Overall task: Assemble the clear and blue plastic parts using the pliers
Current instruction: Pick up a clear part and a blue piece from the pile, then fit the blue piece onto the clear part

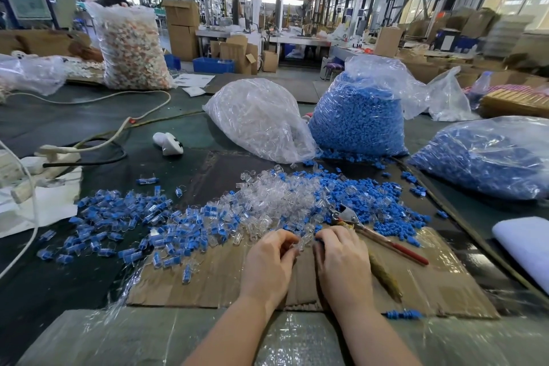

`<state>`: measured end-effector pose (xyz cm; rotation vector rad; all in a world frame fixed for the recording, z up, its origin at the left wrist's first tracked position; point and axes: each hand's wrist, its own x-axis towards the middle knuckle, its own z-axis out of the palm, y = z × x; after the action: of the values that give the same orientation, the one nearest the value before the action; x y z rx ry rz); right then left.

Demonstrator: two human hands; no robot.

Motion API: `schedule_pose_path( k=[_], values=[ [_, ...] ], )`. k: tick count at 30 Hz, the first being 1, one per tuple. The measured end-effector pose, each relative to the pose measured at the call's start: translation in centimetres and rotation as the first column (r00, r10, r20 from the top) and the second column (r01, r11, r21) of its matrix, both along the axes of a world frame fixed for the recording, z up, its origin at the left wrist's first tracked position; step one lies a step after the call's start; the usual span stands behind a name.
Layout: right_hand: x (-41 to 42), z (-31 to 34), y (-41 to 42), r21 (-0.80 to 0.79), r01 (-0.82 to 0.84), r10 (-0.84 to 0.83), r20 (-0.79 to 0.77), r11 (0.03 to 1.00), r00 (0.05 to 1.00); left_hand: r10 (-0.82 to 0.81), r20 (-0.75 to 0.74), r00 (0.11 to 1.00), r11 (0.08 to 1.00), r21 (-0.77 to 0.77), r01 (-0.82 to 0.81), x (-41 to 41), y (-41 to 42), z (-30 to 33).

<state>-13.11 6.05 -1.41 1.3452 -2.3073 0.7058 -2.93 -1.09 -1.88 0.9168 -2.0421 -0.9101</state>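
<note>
My left hand (271,258) pinches a clear plastic part (298,244) at the near edge of the parts pile. My right hand (341,255) is curled beside it, pinching a small blue part (318,242) at its fingertips. The two hands almost meet over the cardboard sheet (208,282). A heap of loose clear parts (276,196) lies just beyond, with loose blue parts (383,202) to its right. Assembled clear-and-blue pieces (124,217) spread to the left. The pliers (371,230) with red handles lie on the cardboard right of my right hand, untouched.
A bag of clear parts (261,119) and two bags of blue parts (359,116) (487,154) stand behind the pile. A white controller (167,142), cables and a power strip (56,154) lie at the left. White foam (528,244) sits at the right edge.
</note>
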Motion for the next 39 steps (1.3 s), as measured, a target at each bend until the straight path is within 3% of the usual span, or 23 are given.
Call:
schedule_pose_path(
  k=[12, 19, 29, 39],
  values=[
    [-0.01, -0.23, 0.43, -0.080, -0.068, 0.064, -0.051, 0.994, 0.997, -0.012, -0.059, 0.998, 0.994, 0.112, 0.019, 0.04, 0.23, 0.03],
    [-0.12, -0.17, 0.63, -0.172, -0.190, 0.188, -0.030, 0.967, 0.982, -0.020, -0.089, 0.996, 0.994, 0.109, 0.030, 0.24, 0.24, 0.36],
    [-0.38, -0.66, 0.46, -0.222, -0.212, 0.243, 0.126, 0.952, 0.962, -0.002, -0.125, 0.992, 0.986, 0.166, 0.023, 0.35, 0.15, 0.52],
    [0.23, -0.22, 0.51, -0.156, -0.218, 0.241, 0.146, 0.963, 0.959, 0.002, -0.179, 0.984, 0.975, 0.218, 0.038, 0.24, -0.19, 0.35]
  ],
)
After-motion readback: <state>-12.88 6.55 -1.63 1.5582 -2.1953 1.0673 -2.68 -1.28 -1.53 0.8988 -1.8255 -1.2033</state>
